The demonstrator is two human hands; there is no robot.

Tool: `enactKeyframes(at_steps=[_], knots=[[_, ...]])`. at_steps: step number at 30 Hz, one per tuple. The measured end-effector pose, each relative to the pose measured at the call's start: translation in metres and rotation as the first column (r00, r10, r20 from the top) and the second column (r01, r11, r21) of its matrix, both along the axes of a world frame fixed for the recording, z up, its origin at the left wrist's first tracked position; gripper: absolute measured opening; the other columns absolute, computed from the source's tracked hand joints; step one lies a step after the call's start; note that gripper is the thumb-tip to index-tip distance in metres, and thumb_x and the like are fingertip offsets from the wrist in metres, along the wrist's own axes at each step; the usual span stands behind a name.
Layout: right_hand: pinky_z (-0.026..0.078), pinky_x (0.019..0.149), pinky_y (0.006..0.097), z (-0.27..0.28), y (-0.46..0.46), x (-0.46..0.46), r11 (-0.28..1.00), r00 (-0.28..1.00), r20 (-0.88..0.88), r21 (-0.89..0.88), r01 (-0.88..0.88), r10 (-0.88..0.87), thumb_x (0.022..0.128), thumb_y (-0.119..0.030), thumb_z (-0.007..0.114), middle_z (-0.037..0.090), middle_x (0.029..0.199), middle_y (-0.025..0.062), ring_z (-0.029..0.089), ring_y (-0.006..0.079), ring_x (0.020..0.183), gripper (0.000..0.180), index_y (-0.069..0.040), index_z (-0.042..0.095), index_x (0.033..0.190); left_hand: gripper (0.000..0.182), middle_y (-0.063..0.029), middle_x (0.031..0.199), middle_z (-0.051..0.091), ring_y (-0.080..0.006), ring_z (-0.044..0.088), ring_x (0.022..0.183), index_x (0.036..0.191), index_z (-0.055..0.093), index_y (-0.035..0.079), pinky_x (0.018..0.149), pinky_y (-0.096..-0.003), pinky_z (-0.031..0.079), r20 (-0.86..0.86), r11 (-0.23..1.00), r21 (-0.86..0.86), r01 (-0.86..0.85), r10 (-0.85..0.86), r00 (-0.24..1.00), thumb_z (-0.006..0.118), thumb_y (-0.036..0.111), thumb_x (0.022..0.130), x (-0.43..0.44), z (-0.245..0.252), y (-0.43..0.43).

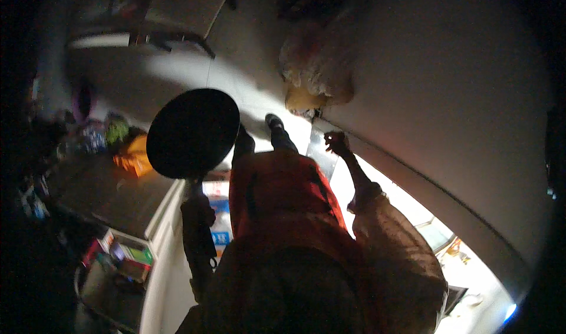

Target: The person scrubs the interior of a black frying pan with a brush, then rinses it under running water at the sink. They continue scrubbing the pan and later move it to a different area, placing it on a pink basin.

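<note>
A round dark pan, apparently a frying pan, is held out at the left, its disc beyond my left hand. That hand is closed around the handle, whose looped end hangs below it. My right hand is raised at the right, beside a brightly lit opening, with its fingers bent and light showing between them; nothing is seen in it. A red garment covers my front. Below it one dark shoe shows on the pale floor. Shadow hides the finger details.
At left stand a dark-topped surface bearing an orange bag, and an open compartment with small boxes. A large pale panel borders the lit opening at right, where a shelf shows. Printed packages lie below the pan.
</note>
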State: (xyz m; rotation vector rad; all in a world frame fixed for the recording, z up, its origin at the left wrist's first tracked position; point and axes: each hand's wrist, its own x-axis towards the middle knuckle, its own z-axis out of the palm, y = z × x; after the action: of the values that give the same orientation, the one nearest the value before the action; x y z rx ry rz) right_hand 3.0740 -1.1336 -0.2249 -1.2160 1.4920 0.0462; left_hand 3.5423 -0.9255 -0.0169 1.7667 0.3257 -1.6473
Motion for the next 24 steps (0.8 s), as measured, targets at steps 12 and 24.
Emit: enactKeyframes(at_steps=[12,24], knots=[[0.053,0.046,0.0366,-0.001,0.161,-0.04,0.652,0.653,0.077,0.226,0.724,-0.753,0.093,-0.035,0.054,0.065,0.074,0.0121,0.064,0.0239,0.058,0.036,-0.002,0.066,0.099,0.022,0.0043,0.056,0.035,-0.011,0.036,0.044,0.072,0.048,0.014,0.042,-0.0294,0.03,-0.054,0.902,-0.171,0.396,-0.41,0.911,0.055,0.018,0.093,-0.004,0.034,-0.108],[0.047,0.041,0.0301,0.013,0.288,-0.09,0.297,0.292,0.114,0.032,0.954,-0.95,0.093,-0.021,0.057,0.067,0.073,0.0095,0.065,0.0206,0.052,0.028,0.0,0.067,0.109,0.017,0.0005,0.058,0.042,-0.0135,0.042,0.046,0.074,0.051,0.011,0.044,-0.0311,0.034,-0.476,0.629,-0.255,0.735,-0.743,0.471,0.057,0.01,0.091,-0.103,0.012,-0.182]])
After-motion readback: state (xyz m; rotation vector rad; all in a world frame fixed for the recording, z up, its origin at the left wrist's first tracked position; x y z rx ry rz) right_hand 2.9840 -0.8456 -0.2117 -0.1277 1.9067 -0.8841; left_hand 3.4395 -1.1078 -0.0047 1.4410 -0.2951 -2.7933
